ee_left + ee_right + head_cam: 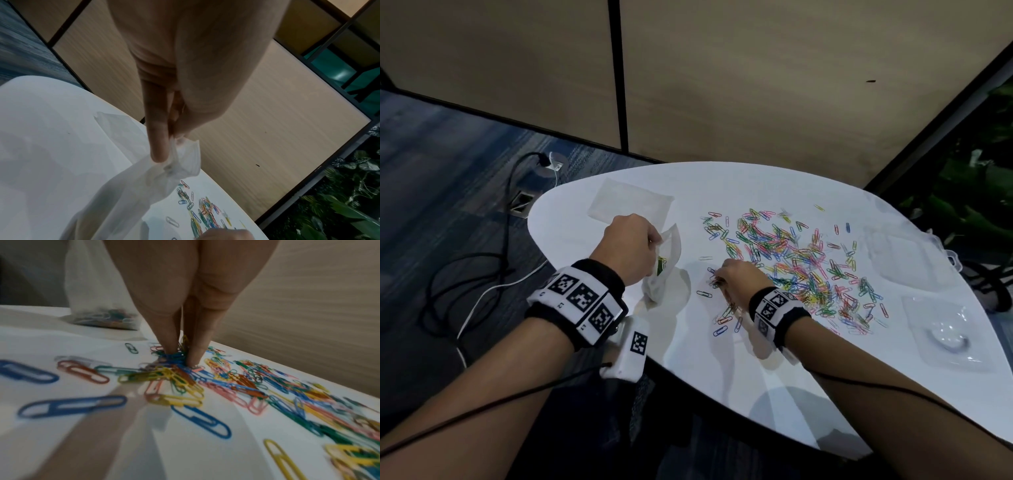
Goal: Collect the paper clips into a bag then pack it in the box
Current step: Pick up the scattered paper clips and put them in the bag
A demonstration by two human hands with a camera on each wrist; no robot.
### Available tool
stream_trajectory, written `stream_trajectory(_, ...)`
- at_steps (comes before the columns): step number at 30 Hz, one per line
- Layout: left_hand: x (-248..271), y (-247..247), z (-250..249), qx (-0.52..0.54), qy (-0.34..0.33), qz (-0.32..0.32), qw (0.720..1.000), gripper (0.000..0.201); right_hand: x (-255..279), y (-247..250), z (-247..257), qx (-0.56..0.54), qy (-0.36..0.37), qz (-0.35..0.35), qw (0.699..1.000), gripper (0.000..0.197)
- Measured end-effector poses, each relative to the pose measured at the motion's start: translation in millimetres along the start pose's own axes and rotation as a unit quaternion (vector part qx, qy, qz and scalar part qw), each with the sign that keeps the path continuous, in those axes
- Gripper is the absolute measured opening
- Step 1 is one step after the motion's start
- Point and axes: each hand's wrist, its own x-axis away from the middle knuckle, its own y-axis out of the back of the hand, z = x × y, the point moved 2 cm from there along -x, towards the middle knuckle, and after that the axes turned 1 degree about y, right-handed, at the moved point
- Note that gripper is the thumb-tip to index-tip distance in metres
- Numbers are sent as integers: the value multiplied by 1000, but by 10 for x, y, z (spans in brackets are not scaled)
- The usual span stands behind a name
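Note:
Coloured paper clips [794,263] lie scattered over the middle of the white table [722,359]. My left hand [630,250] pinches the rim of a clear plastic bag [666,270] and holds it upright on the table; a few clips sit in its bottom [102,318]. In the left wrist view the fingers [158,142] squeeze the bag's mouth [180,159]. My right hand [736,277] is down at the near left edge of the pile, its fingertips [193,356] pinching a clump of clips [174,356] on the tabletop.
A second empty clear bag [630,205] lies flat at the table's far left. Clear plastic boxes or lids [948,332] [904,257] sit at the right side. Cables [482,274] run over the carpet left of the table. Wooden panels stand behind, plants at the right.

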Motion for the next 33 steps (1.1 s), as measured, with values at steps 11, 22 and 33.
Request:
stream_trajectory(11,15,-68,-110,6,-11,21,1000,29,251,642,15,-748,-211,-149,611,20)
stream_trajectory(22,45,-114,-173,32,-7,23,999,22,71,719,678,-559,-162,-100,807,22)
stream_trajectory(33,-29,-40,-65,1,6,20,1000,25,-49,1012,324,-466,-133,-119,867,36)
